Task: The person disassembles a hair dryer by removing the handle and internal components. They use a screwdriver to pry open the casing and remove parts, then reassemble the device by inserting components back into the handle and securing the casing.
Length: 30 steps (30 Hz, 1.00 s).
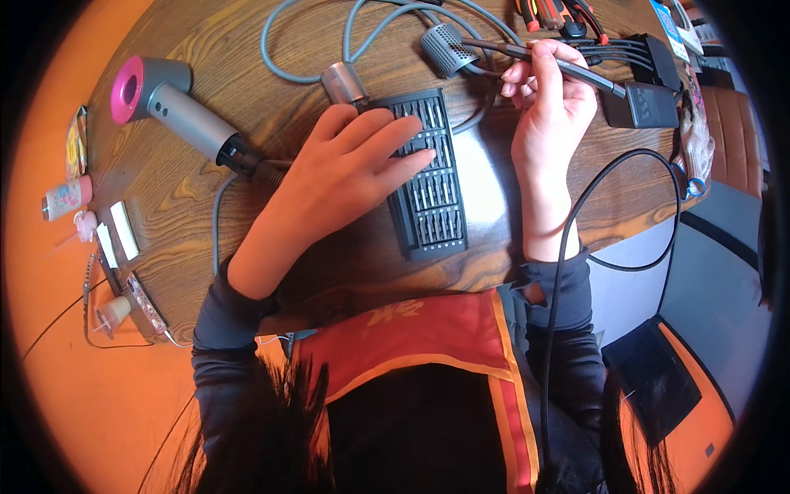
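A black bit case [457, 235] with rows of small screwdriver bits lies on the table in front of me. My left hand [350, 160] reaches over its upper left part, fingers stretched and apart, with the fingertips over the bits. Between the fingers of my right hand [551, 95] is a slim dark screwdriver [588, 76], held like a pen above the table, right of the case. At the left lies a grey hair dryer [193, 119] with a pink ring, its handle end showing a dark inner part. A perforated grey sleeve [448, 49] and a metallic cylinder [344, 82] lie beyond the case.
A grey cord [267, 49] loops across the far side of the wooden table [329, 272]. At the right are a black box [642, 105], a glove [697, 136] and a hanging black cable [568, 222]. Red-handled tools [547, 15] lie at the far edge.
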Each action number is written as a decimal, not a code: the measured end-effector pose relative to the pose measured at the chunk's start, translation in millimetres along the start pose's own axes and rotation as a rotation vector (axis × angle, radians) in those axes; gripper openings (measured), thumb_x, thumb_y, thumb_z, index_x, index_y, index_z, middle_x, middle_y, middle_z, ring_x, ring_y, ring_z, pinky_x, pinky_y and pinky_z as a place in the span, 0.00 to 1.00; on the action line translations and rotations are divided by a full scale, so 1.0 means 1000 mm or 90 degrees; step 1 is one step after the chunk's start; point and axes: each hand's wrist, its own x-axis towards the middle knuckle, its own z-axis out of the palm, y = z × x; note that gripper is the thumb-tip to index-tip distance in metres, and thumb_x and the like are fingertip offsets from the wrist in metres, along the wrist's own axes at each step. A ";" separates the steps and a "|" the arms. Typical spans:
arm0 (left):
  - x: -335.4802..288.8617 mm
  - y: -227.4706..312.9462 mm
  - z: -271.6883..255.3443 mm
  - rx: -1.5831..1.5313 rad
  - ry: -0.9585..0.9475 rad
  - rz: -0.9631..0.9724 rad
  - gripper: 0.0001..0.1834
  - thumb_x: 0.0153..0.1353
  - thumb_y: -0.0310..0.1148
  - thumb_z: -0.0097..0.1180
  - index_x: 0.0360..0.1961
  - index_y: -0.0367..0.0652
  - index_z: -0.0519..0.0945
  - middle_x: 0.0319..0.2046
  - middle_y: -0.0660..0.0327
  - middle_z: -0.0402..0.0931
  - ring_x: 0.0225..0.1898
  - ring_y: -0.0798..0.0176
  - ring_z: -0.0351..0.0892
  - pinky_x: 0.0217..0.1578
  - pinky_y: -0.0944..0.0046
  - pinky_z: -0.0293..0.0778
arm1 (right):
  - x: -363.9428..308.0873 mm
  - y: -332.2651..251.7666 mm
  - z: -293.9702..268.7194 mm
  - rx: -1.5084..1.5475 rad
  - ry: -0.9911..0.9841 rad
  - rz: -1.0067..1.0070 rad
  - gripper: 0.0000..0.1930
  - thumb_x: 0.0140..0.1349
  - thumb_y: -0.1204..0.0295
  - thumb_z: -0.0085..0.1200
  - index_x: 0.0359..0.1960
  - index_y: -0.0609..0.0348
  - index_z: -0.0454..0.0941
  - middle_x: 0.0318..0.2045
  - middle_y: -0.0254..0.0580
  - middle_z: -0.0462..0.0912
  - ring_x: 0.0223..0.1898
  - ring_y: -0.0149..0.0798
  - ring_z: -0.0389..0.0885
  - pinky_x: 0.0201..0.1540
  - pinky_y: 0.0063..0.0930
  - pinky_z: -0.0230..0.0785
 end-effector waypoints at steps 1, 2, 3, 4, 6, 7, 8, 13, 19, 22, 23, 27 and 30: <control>0.001 0.000 0.001 -0.002 0.001 0.005 0.14 0.46 0.29 0.53 0.38 0.51 0.78 0.41 0.65 0.70 0.42 0.65 0.69 0.42 0.64 0.64 | 0.000 0.000 -0.001 -0.001 0.003 -0.001 0.06 0.61 0.74 0.47 0.36 0.62 0.69 0.18 0.39 0.77 0.18 0.24 0.73 0.21 0.12 0.64; 0.002 -0.001 0.003 -0.003 0.002 0.010 0.15 0.46 0.29 0.52 0.39 0.51 0.77 0.41 0.65 0.70 0.42 0.65 0.69 0.43 0.64 0.63 | 0.001 0.001 -0.001 0.004 0.008 -0.004 0.06 0.61 0.73 0.47 0.37 0.62 0.70 0.18 0.39 0.77 0.18 0.24 0.73 0.21 0.12 0.64; 0.003 -0.001 0.004 -0.007 0.012 0.009 0.16 0.47 0.29 0.52 0.39 0.51 0.77 0.41 0.65 0.70 0.42 0.65 0.69 0.43 0.64 0.63 | 0.001 0.001 -0.002 0.010 0.010 -0.005 0.06 0.61 0.73 0.48 0.37 0.62 0.70 0.18 0.39 0.77 0.18 0.24 0.73 0.21 0.12 0.64; 0.003 -0.001 0.006 0.007 0.010 0.011 0.16 0.46 0.29 0.51 0.40 0.51 0.77 0.41 0.65 0.70 0.42 0.65 0.69 0.43 0.64 0.63 | 0.001 0.002 -0.002 0.014 0.015 -0.008 0.06 0.61 0.73 0.48 0.37 0.62 0.70 0.18 0.39 0.77 0.18 0.24 0.73 0.21 0.12 0.64; 0.003 0.000 0.009 0.031 0.014 0.005 0.18 0.46 0.29 0.50 0.42 0.52 0.77 0.42 0.65 0.70 0.43 0.65 0.69 0.43 0.64 0.63 | 0.002 0.003 -0.003 0.023 0.021 -0.009 0.06 0.61 0.73 0.48 0.37 0.62 0.70 0.18 0.39 0.77 0.17 0.24 0.73 0.21 0.11 0.64; 0.001 0.001 0.009 0.037 0.032 -0.016 0.18 0.46 0.29 0.50 0.42 0.52 0.77 0.42 0.65 0.70 0.43 0.65 0.69 0.43 0.64 0.62 | 0.002 0.003 -0.003 0.028 0.023 -0.008 0.06 0.61 0.72 0.48 0.37 0.62 0.70 0.18 0.39 0.77 0.17 0.24 0.73 0.21 0.11 0.64; -0.002 0.001 0.008 0.042 0.042 -0.036 0.19 0.46 0.29 0.51 0.42 0.52 0.77 0.42 0.65 0.69 0.43 0.65 0.69 0.43 0.64 0.62 | 0.003 0.003 -0.003 0.032 0.024 -0.005 0.06 0.61 0.72 0.48 0.36 0.62 0.71 0.18 0.39 0.77 0.17 0.24 0.73 0.21 0.11 0.63; -0.017 0.012 0.006 0.005 0.058 -0.082 0.18 0.45 0.28 0.52 0.41 0.52 0.78 0.38 0.65 0.69 0.39 0.65 0.68 0.39 0.65 0.62 | 0.003 0.004 -0.002 0.015 0.027 -0.008 0.06 0.61 0.72 0.48 0.36 0.61 0.70 0.18 0.39 0.77 0.16 0.24 0.72 0.20 0.11 0.62; -0.023 0.021 0.015 -0.061 0.028 -0.118 0.19 0.48 0.28 0.50 0.43 0.54 0.77 0.37 0.65 0.68 0.39 0.64 0.68 0.40 0.65 0.61 | 0.002 0.003 -0.001 0.022 0.028 0.001 0.06 0.61 0.72 0.49 0.36 0.61 0.71 0.17 0.38 0.77 0.16 0.24 0.72 0.19 0.11 0.61; -0.026 0.023 0.016 -0.089 0.025 -0.155 0.19 0.48 0.28 0.50 0.43 0.54 0.77 0.38 0.65 0.68 0.41 0.64 0.66 0.41 0.64 0.60 | 0.002 0.004 -0.001 0.013 0.034 0.009 0.06 0.60 0.72 0.49 0.36 0.61 0.71 0.17 0.37 0.77 0.16 0.23 0.72 0.19 0.11 0.60; -0.026 0.023 0.016 -0.092 0.020 -0.164 0.19 0.48 0.28 0.49 0.43 0.55 0.78 0.38 0.65 0.68 0.41 0.63 0.66 0.42 0.64 0.60 | 0.002 0.004 -0.001 0.005 0.036 0.010 0.06 0.60 0.72 0.49 0.36 0.61 0.71 0.17 0.37 0.77 0.16 0.23 0.72 0.19 0.11 0.60; -0.029 0.025 0.015 -0.077 0.004 -0.189 0.19 0.48 0.28 0.49 0.43 0.56 0.78 0.40 0.66 0.67 0.43 0.63 0.63 0.44 0.63 0.58 | 0.002 0.005 -0.001 0.014 0.027 0.003 0.06 0.60 0.72 0.49 0.36 0.61 0.71 0.17 0.37 0.77 0.16 0.24 0.72 0.19 0.11 0.61; -0.030 0.027 0.015 -0.054 0.001 -0.182 0.19 0.49 0.28 0.49 0.43 0.57 0.78 0.40 0.66 0.66 0.43 0.63 0.62 0.44 0.63 0.57 | 0.002 0.006 -0.002 0.007 0.024 0.005 0.06 0.60 0.72 0.49 0.36 0.61 0.71 0.17 0.37 0.77 0.16 0.24 0.72 0.19 0.11 0.62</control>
